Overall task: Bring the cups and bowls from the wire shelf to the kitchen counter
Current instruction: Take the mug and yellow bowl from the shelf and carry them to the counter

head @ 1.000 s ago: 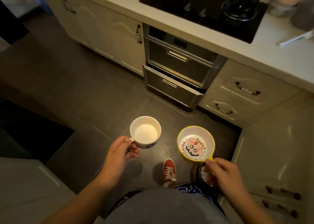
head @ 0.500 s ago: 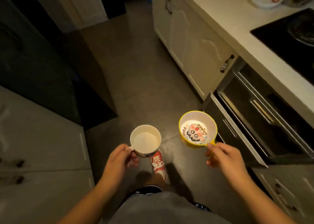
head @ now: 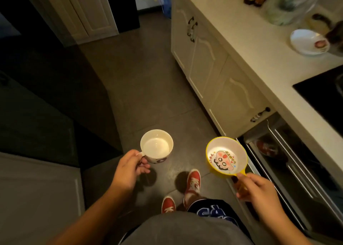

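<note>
Carrying two pieces at once, both held out level over the grey tiled floor (head: 141,88). Left hand (head: 128,168) closed around the handle of a white ceramic cup with a dark printed mark on its side (head: 156,147), fingers (head: 143,170) curled through and under the handle, cup upright and seemingly empty. Right hand (head: 258,191) pinching the short handle of a small yellow-rimmed bowl with a cartoon face printed inside (head: 225,156), thumb on top, the rest of the fingers wrapped below; bowl level, mouth up.

Standing beside the pale stone bench (head: 246,46), which is running along the right side above cream cabinet doors (head: 204,62); neither piece touching it yet. Already sitting on the bench, far up near the black hob (head: 326,96): a shallow white dish with a small red mark (head: 309,42), possibly brought over before, though not provable from here.

Judging progress as mid-task: this pair picked up and nearly delivered, setting down remaining. Wire shelf out of sight, so the number of pieces left there cannot be told.
</note>
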